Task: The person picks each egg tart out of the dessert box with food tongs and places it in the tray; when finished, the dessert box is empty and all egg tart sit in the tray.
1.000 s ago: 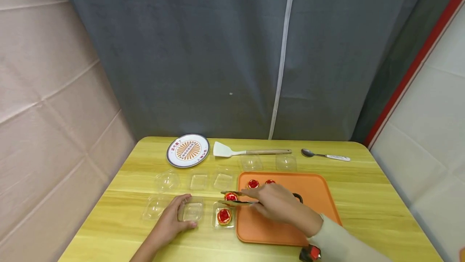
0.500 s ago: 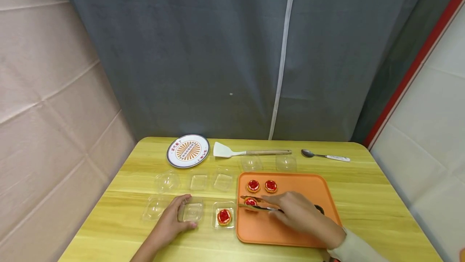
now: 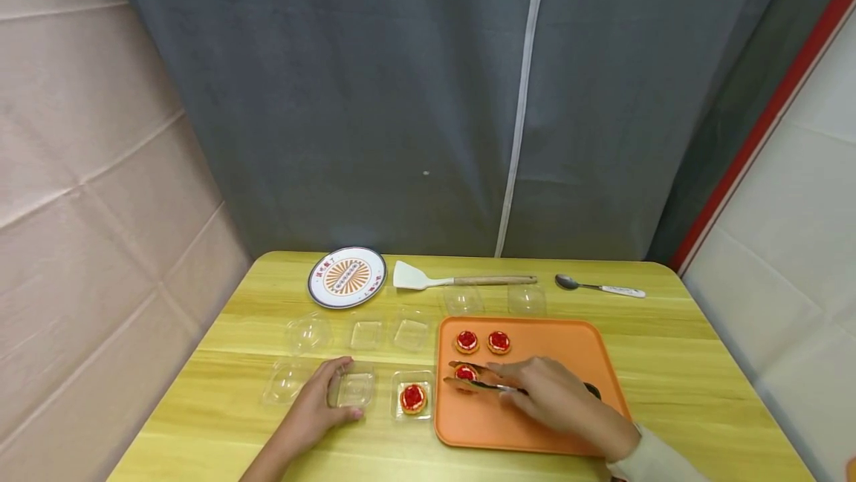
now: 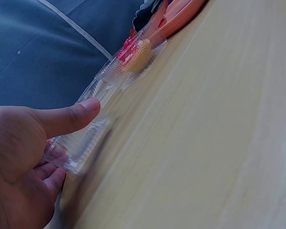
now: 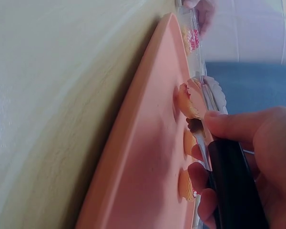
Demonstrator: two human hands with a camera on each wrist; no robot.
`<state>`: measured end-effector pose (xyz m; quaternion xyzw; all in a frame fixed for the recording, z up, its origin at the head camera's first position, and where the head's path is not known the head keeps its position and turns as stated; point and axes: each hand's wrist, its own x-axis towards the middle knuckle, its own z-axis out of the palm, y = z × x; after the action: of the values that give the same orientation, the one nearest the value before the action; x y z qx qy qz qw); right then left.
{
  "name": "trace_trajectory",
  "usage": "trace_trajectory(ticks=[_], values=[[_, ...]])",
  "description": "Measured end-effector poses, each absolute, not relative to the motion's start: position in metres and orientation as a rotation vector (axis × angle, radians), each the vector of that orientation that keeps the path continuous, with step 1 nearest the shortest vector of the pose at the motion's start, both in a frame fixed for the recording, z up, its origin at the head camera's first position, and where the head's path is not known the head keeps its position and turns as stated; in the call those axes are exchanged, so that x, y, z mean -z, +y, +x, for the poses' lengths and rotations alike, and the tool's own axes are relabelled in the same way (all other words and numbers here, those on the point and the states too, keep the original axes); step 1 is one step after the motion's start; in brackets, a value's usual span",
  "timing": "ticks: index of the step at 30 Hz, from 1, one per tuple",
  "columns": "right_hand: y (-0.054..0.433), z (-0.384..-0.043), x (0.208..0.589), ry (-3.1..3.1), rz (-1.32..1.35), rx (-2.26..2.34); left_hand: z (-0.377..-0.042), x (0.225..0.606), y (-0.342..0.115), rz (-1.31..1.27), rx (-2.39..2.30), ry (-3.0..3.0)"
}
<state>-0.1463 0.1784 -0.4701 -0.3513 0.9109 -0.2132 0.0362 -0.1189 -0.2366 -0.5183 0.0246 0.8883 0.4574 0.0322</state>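
My right hand [image 3: 545, 393] holds a pair of tongs [image 5: 212, 119] by the black handle. Between the tong blades is a small red-topped tart [image 3: 466, 373], over the left part of the orange tray [image 3: 521, 430]; whether it touches the tray I cannot tell. Two more tarts lie behind it on the tray, a left one [image 3: 467, 342] and a right one [image 3: 498, 342]. My left hand [image 3: 314, 404] grips a clear plastic box [image 3: 357, 387] at its left side, thumb in front and fingers behind. Between that box and the tray, another clear box [image 3: 399, 411] contains a tart [image 3: 413, 398].
Several clear plastic pieces, such as a domed lid [image 3: 310, 333] and a shallow box [image 3: 410, 332], stand about the table. Along the back lie a patterned plate [image 3: 347, 278], a white spatula [image 3: 414, 276] and a spoon [image 3: 567, 281]. A grey curtain [image 3: 374, 133] hangs behind.
My right hand has moved the tongs and tart rightward, from beside the filled box to over the tray, mostly in the first half second. The left hand has stayed still.
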Motion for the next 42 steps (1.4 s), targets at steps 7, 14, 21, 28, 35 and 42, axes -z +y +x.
trace_trajectory(ticks=[7, 14, 21, 28, 35, 42], values=[[0.18, -0.148, 0.469, 2.781, -0.983, 0.704, -0.121, 0.521, -0.237, 0.072, -1.403, 2.737], [0.183, -0.15, 0.468, 2.793, -0.92, 0.716, -0.12, 0.521, -0.236, 0.088, -1.412, 2.743], [0.185, -0.152, 0.466, 2.789, -0.909, 0.711, -0.12, 0.521, -0.236, 0.108, -1.405, 2.755], [0.186, -0.151, 0.461, 2.789, -0.895, 0.7, -0.118, 0.516, -0.237, 0.162, -1.368, 2.761], [0.181, -0.15, 0.457, 2.846, -1.007, 0.624, -0.115, 0.504, -0.232, 0.18, -1.267, 2.803], [0.172, -0.149, 0.454, 2.85, -1.145, 0.591, -0.106, 0.48, -0.218, 0.143, -1.188, 2.858]])
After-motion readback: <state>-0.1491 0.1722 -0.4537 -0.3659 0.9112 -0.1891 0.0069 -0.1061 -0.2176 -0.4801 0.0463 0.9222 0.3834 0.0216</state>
